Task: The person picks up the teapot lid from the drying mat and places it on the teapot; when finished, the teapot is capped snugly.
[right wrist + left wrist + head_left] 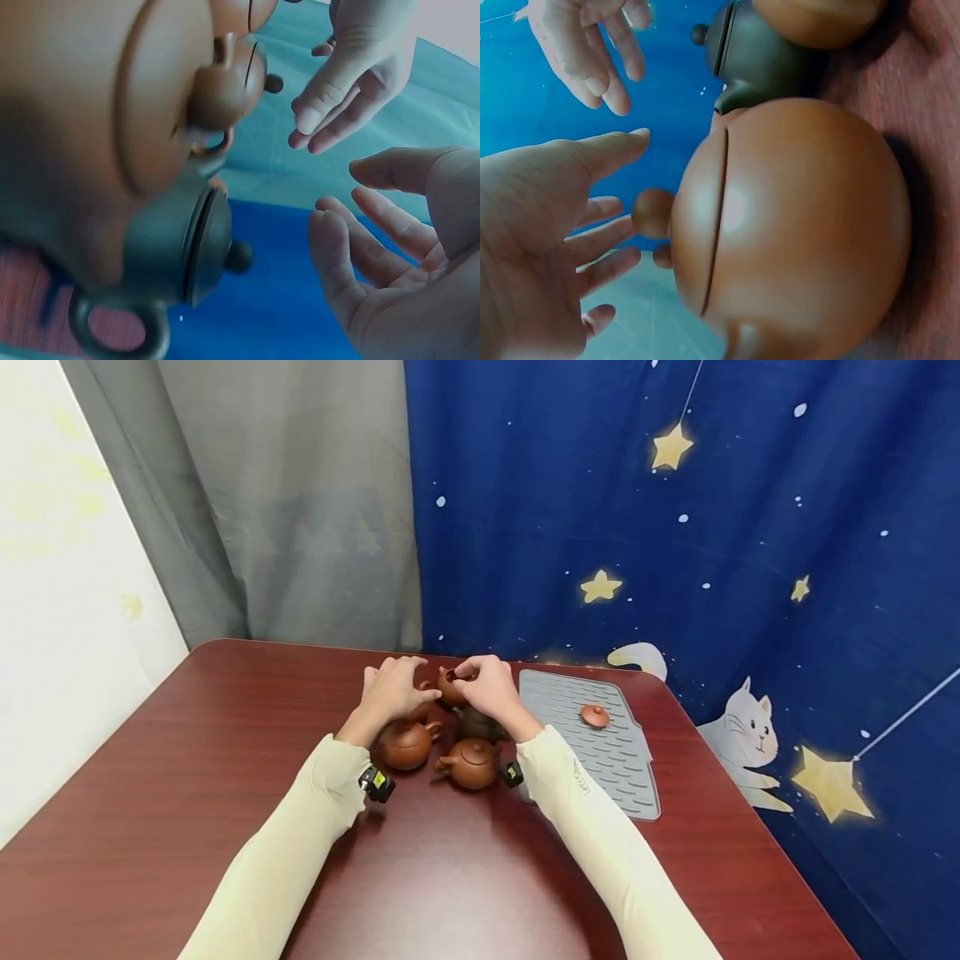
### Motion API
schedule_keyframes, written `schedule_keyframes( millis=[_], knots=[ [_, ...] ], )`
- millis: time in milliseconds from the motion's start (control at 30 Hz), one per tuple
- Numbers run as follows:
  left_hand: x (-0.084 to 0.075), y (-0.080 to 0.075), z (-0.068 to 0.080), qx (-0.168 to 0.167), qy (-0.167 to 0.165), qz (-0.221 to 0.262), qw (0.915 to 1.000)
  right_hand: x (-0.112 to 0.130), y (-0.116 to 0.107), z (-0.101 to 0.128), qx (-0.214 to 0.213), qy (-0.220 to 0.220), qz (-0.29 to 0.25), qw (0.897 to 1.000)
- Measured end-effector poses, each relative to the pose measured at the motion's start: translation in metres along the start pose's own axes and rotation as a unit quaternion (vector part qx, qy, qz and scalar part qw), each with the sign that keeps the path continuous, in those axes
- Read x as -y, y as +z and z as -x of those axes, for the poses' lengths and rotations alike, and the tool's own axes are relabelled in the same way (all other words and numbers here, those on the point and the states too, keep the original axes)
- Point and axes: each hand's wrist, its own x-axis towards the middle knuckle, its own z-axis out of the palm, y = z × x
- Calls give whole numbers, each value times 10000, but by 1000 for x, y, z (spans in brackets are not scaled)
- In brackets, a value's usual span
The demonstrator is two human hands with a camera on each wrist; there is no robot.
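Note:
Several small clay teapots stand clustered on the dark red table [187, 827]: a brown one at the front left [405, 745], a brown one at the front right [472, 763], a dark one [476, 724] behind them, and a far brown one [450, 687]. My left hand [393, 689] and right hand [486, 685] hover on either side of the far teapot, fingertips close to its top. In the left wrist view my left hand [547, 232] is spread beside a brown teapot [795, 225]. My right hand [390, 262] shows relaxed, empty fingers near the dark teapot [187, 255].
A ribbed grey mat [607, 760] lies to the right of the teapots with a loose brown lid [595, 717] on it. A blue starry cloth and a grey curtain hang behind the table. Bare tabletop extends to the left and towards me.

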Motion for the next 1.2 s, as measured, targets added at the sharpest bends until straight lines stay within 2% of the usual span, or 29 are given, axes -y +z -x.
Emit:
schedule_keyframes(
  millis=[200,367,733,867,1000,1200],
  knots=[
    [-10,-2,-6,57,138,-90,9998,-7,-14,6,-209,23,95,9997],
    [-14,-3,-11,-24,156,-166,9997,-11,-25,11,-307,-39,148,9994],
    [-11,7,-21,-67,195,-265,9994,-35,-49,33,-578,229,5,9981],
    [-12,7,-24,37,253,-291,9992,-43,-57,39,-647,433,19,9970],
    [-12,10,-28,223,175,-332,9990,-51,-62,43,-703,653,109,9953],
    [-14,18,-29,460,119,-267,9985,-68,-69,54,-852,1124,336,9894]
  ],
)
